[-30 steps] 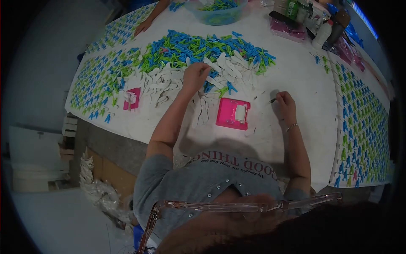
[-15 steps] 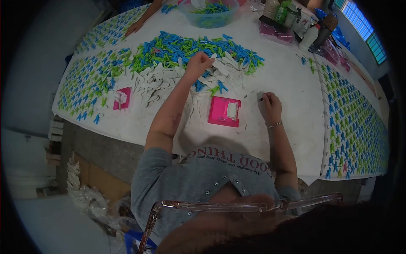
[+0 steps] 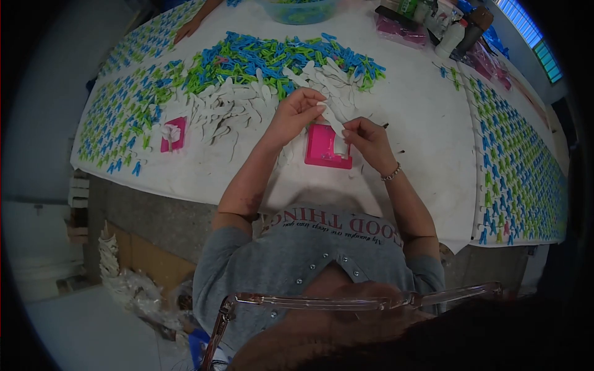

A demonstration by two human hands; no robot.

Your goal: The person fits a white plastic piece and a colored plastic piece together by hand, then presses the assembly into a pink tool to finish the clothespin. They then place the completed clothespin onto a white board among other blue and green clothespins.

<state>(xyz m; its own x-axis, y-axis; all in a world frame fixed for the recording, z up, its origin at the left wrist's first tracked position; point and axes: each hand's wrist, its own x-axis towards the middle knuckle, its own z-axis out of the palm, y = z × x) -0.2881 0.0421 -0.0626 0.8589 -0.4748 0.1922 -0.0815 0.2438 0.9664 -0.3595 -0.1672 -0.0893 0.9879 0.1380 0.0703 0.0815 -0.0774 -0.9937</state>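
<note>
My left hand (image 3: 296, 117) pinches the upper end of a white flat paddle-shaped strip (image 3: 332, 119). The fingers of my right hand (image 3: 370, 141) are closed on its lower end, so the strip spans both hands. A small dark tip (image 3: 385, 125) shows beside the right hand. Below the strip lies a pink holder (image 3: 318, 151) with a white roll (image 3: 340, 147) on it, partly covered by the strip and my right fingers. Just beyond my hands is a loose pile of similar white strips (image 3: 226, 105), next to a heap of blue and green clothespins (image 3: 247, 59).
Clothespins in rows cover the left side (image 3: 117, 117) and the right panel (image 3: 516, 167). A second pink holder (image 3: 173, 135) lies left. At the back are a blue bowl (image 3: 297, 13), bottles (image 3: 450, 40) and another person's hand (image 3: 187, 29).
My left hand has drawn a white strip from the pile towards me. My right hand has moved left and up and now grips the strip's other end.
</note>
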